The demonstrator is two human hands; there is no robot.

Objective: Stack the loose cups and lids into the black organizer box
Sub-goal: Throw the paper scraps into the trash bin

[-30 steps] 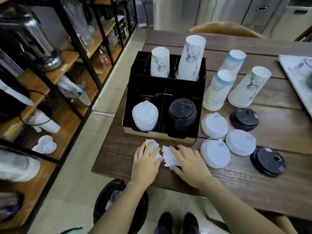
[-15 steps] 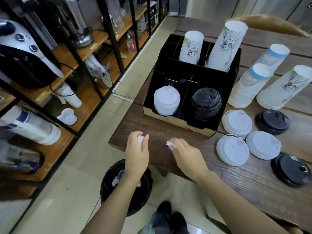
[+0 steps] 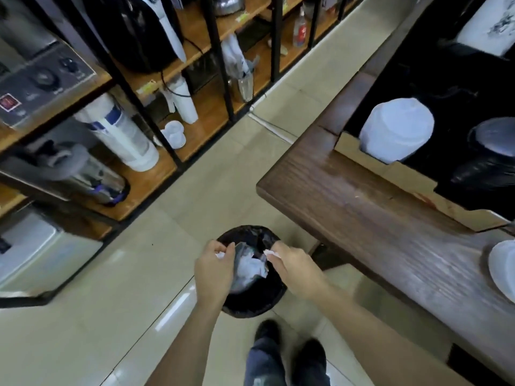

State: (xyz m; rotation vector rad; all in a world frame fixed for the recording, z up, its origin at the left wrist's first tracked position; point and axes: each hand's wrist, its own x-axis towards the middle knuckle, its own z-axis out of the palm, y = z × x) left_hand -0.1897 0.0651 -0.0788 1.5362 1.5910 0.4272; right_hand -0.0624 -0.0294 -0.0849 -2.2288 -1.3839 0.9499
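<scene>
My left hand [image 3: 214, 270] and my right hand [image 3: 295, 270] hang over a black trash bin [image 3: 250, 302] on the floor, each pinching a small scrap of white paper. The black organizer box [image 3: 390, 87] sits on the wooden table [image 3: 376, 218] at the upper right. A stack of white lids [image 3: 397, 133] fills its front left slot and a stack of black lids [image 3: 490, 151] the slot beside it. A white cup [image 3: 485, 26] stands in a back slot. One loose white lid [image 3: 504, 268] shows at the right edge.
Crumpled white paper [image 3: 250, 270] lies inside the bin. Wooden shelves on black frames [image 3: 172, 151] along the left hold appliances, a white filter canister [image 3: 119, 132] and stacked cups. Tiled floor lies between shelves and table. My shoes [image 3: 289, 355] stand beside the bin.
Both hands left the table's front edge with the paper scraps and dropped down over the bin. The view swung down and left, so most loose cups and lids went out of sight.
</scene>
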